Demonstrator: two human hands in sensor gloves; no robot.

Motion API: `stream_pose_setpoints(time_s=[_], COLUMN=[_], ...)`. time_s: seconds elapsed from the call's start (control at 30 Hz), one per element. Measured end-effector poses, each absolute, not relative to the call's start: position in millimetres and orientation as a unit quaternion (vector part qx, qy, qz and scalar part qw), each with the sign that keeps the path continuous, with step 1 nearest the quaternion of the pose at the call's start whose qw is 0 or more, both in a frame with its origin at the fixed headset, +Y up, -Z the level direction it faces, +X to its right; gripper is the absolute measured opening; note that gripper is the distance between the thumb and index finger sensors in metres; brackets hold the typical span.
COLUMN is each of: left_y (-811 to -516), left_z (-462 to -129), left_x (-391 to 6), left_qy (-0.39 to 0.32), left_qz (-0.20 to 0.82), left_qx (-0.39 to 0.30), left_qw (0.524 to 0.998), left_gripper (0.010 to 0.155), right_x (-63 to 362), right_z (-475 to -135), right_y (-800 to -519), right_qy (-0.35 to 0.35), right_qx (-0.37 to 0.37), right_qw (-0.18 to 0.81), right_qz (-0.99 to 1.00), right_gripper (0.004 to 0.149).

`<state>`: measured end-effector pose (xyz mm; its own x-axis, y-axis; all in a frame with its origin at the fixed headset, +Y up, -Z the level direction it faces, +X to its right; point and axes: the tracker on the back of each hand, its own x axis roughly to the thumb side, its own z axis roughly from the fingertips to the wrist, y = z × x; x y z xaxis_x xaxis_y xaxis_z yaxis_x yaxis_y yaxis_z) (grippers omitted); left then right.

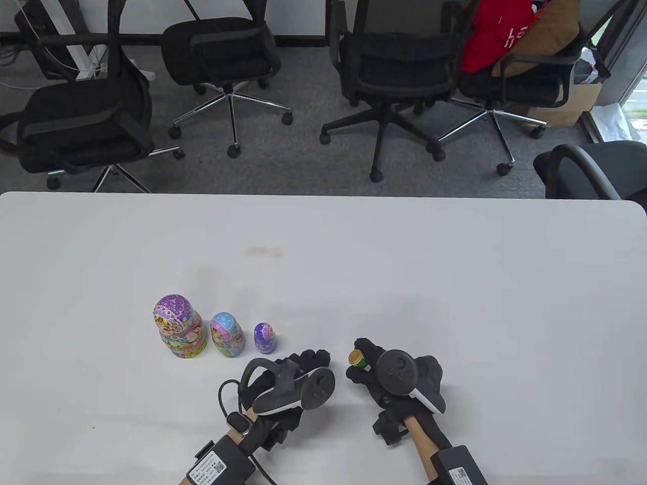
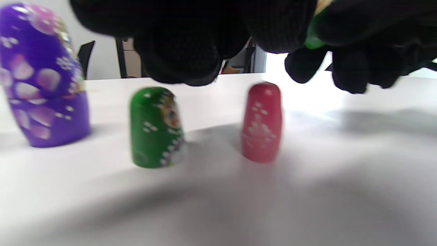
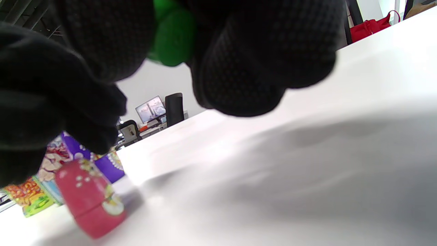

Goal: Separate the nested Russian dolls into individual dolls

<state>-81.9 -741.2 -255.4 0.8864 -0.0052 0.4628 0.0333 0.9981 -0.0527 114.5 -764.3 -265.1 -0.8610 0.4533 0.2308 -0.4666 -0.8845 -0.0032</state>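
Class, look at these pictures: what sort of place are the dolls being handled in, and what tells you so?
Most likely an office or lab workspace. Black swivel office chairs stand on grey carpet behind the white table, and the right wrist view shows a computer monitor far back.

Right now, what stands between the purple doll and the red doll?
A green doll, upright, between purple doll and red doll; the left wrist view shows it.
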Motion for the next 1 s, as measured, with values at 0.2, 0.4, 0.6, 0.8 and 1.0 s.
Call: stream_pose_setpoints(time_s=[0.2,0.4,0.6,0.8,1.0], left_y=[-745.7,-761.2,-765.4,-751.7,-728.2], left_z=[-266.0,-272.0,-273.4,-273.6,-270.4], left_x=[-94.9,-96.4,-97.3,-101.8,-106.8], left_qy=[-0.197,-0.18,-0.182,-0.188,-0.211], left_qz=[-0.06,-0.095,-0.095,-0.035,0.057], left_qx=[-0.053,-0.111,-0.106,-0.086,-0.059], left_qw=[0.977,0.973,0.973,0.978,0.974], left_gripper=[0.056,0.058,0.056,0.056,0.057], right_x=[115.0,115.7,116.0,116.0,111.0], right_z=[-265.1,-265.2,-265.2,-265.2,-263.2], right_y=[-764.2,-764.2,-764.2,-764.2,-763.3], right_qy=[-0.028,-0.028,-0.028,-0.028,-0.034], right_qx=[0.113,0.114,0.114,0.114,0.128], right_qw=[0.239,0.24,0.241,0.241,0.245], right_qz=[0.964,0.964,0.963,0.963,0.96], right_gripper=[0.067,0.067,0.067,0.067,0.067])
